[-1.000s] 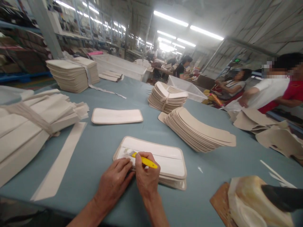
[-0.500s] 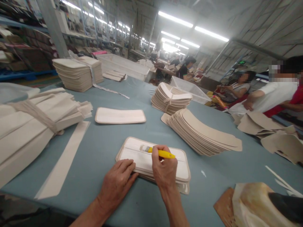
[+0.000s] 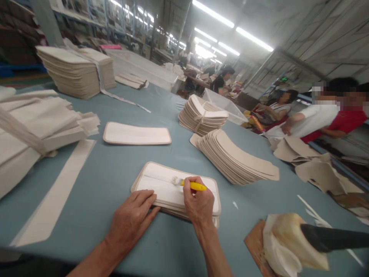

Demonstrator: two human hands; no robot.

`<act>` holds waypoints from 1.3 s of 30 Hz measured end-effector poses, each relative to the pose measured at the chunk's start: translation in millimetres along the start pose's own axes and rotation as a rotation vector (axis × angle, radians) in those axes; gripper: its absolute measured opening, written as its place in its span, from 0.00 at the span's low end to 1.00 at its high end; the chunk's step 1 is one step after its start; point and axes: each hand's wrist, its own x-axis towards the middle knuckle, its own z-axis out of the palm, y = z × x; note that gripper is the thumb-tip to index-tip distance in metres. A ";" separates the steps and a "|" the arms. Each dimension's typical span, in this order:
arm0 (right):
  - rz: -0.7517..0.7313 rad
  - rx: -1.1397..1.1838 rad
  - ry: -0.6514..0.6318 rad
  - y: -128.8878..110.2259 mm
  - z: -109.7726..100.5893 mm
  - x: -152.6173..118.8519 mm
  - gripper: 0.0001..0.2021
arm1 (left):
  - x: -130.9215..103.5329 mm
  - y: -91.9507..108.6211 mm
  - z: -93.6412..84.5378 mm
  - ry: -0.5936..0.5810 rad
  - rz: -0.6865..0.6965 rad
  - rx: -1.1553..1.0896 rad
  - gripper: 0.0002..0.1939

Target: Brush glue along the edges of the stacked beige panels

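A small stack of flat white panels with beige borders lies on the table before me. A dark line runs lengthwise across the top panel. My right hand grips a yellow-handled paintbrush, its whitish bristles at the middle of that panel, close to the line. Flat along the stack's near left edge rests my left hand, fingers stretched out, fingertips on the top panel and thumb by the side. My right hand covers part of the panel's right half.
Beyond lies a single panel. Right of it are a fanned stack and a tied bundle. Tied strips and a loose strip lie left. A stained whitish container with a dark handle stands front right. Co-workers sit beyond.
The brush has moved a little to the right along the top panel. My left hand keeps its place on the stack. The whole view has shifted slightly.
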 end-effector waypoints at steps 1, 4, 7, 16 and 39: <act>0.028 -0.030 0.018 11.6 -11.5 -0.9 0.16 | -0.3 -0.7 0.2 0.002 0.006 0.005 0.13; 0.135 -0.127 0.088 40.5 -40.6 -2.0 0.20 | -0.6 -2.7 0.5 0.011 0.029 0.025 0.14; 0.208 -0.180 0.140 57.4 -63.3 -1.1 0.21 | -0.7 -4.4 1.7 0.012 0.031 0.016 0.16; 0.307 -0.077 0.390 51.4 -101.7 -11.7 0.19 | 0.0 -7.2 3.1 -0.011 0.062 0.027 0.19; 0.319 0.250 0.287 47.1 -51.2 -53.4 0.16 | -1.7 -16.3 4.8 -0.085 0.117 0.048 0.23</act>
